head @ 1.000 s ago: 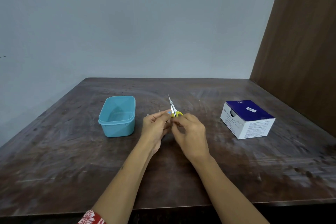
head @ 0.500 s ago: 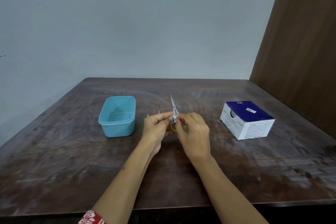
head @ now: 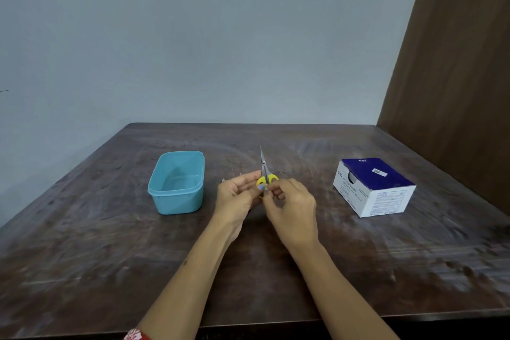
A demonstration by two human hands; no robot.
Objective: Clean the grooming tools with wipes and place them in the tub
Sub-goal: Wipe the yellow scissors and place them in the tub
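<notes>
Holding the scissors (head: 264, 171) upright over the middle of the table (head: 82, 257), the person has the left hand (head: 237, 199) curled round the yellow handles, thumb and fingers pinching them, while the right hand (head: 292, 210) pinches in just below, fingertips bunched at the handle loops. Whether a wipe sits between those right fingers I cannot tell; something pale shows at the left fingertips, too small to name.

A second ago the blades leaned left and only one yellow loop peeked out; half a second ago the yellow was almost hidden. Now the blades stand nearly straight, tips away from the person, and both loops show. So the scissors have been turned in the grip, which I take to mean the rubbing has moved on to the handles.

The tub (head: 176, 182) sits to the left, near the hands but apart, and looks to hold nothing. The box (head: 372, 188) stays well off to the right. Nothing has gone in yet; the drop into the tub is probably close.
</notes>
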